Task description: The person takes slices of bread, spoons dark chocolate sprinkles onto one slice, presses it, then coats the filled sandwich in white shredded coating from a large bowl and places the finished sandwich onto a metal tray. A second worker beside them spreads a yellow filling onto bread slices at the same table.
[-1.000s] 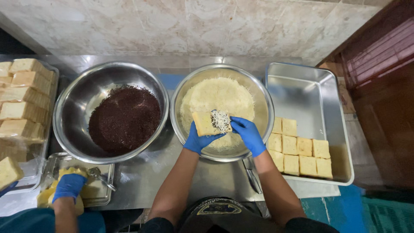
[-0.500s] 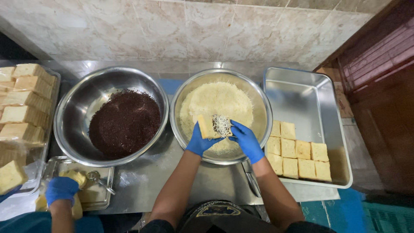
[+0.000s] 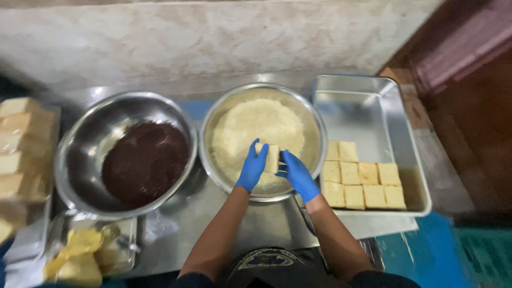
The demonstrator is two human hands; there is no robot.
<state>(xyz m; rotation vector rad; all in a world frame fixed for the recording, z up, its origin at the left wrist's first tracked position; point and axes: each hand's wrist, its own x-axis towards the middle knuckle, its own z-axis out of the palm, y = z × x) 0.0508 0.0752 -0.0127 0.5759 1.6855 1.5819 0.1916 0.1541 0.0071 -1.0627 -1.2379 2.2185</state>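
Coating step, I'd say: left hand [image 3: 252, 166] & right hand [image 3: 297, 175] fingers closed round the slice [image 3: 272, 158], over the crumb bowl [image 3: 314, 128]. Next probably needs the tray [image 3: 373, 106], right of bowl.

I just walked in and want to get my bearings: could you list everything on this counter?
Crumb bowl: one, steel, pale crumbs inside, centre.
Dark bowl: one, steel, dark brown filling, left of centre.
Tray: one, steel, right; far half bare.
Coated squares: about nine, pale yellow, in rows at the tray's near end.
Plain blocks: a stack, tan, far left, blurred.
Small tray: one, steel, near left, with yellow pieces.
Wall: pale marbled tile, behind.
Piece: one, pale, held over the crumbs.
Left hand: blue glove, fingers on the piece.
Right hand: blue glove, fingers on the piece.
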